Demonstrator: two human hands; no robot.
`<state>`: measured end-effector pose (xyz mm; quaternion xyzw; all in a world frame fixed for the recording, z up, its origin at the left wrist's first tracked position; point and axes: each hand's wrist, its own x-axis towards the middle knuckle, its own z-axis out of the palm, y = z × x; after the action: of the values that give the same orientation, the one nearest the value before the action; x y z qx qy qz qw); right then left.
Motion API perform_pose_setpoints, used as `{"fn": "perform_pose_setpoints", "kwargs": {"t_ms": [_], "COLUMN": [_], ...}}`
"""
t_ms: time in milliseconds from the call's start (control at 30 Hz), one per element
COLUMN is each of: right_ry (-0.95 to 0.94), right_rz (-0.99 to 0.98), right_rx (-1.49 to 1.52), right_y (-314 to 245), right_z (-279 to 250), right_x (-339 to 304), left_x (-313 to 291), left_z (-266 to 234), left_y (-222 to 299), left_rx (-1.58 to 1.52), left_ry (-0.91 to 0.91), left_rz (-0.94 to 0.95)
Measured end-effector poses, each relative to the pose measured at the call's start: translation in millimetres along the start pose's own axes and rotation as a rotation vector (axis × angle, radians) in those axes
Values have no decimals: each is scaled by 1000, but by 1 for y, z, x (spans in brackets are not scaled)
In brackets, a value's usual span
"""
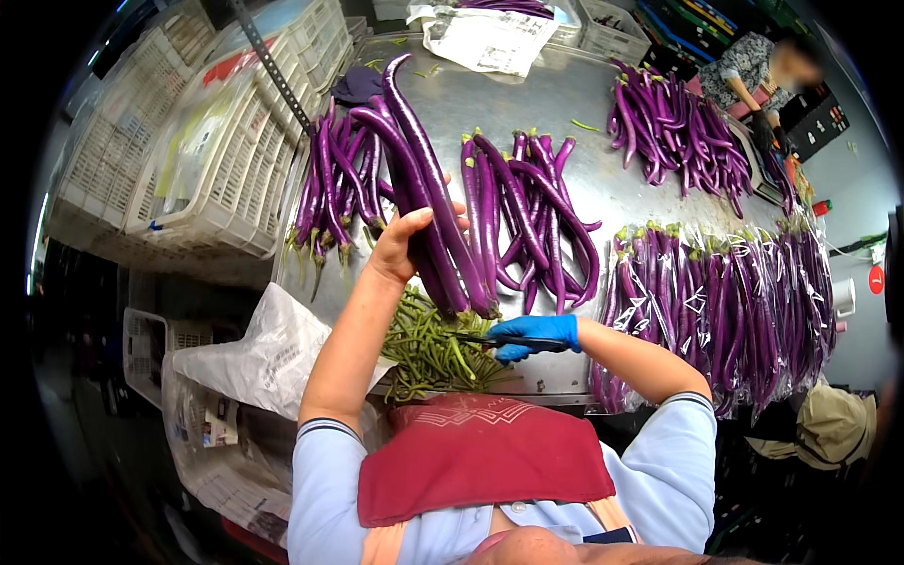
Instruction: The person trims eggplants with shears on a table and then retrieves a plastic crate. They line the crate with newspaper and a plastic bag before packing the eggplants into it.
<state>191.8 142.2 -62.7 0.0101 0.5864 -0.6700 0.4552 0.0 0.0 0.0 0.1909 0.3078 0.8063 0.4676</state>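
My left hand (pixel 403 243) is bare and wraps round a bunch of several long purple eggplants (pixel 433 193), tilted with their stem ends toward me. In a blue glove, my right hand (pixel 539 335) grips what look like dark scissors (pixel 478 340). Their blades point left, just below the held stem ends. Under the blades lies a heap of green cut stems (pixel 438 353) at the table's near edge. Loose eggplants (pixel 532 221) lie just right of the held bunch, and another group of eggplants (pixel 334 179) lies to its left.
Bagged eggplants (pixel 716 301) fill the near right of the metal table (pixel 574 94), with an eggplant pile (pixel 673 132) beyond them. Stacked white crates (pixel 217 151) stand at left beside a perforated metal post (pixel 268 61). Another person (pixel 753 80) works at the far right.
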Motion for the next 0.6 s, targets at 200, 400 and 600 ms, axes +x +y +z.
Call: {"fn": "perform_pose_setpoints", "kwargs": {"t_ms": [200,400,600], "right_ry": [255,516,576], "right_rz": [-87,-133,-132], "right_rx": [-323,-362,-185], "right_y": [-13,27,43], "right_z": [12,21,32], "right_x": [5,-7,-3], "left_x": [-10,13,98], "left_z": [2,2,27], "left_y": [-1,19,7], "left_rx": [134,681,1779], "left_ry": [24,-54,-800], "left_rz": [-59,-88,584]}}
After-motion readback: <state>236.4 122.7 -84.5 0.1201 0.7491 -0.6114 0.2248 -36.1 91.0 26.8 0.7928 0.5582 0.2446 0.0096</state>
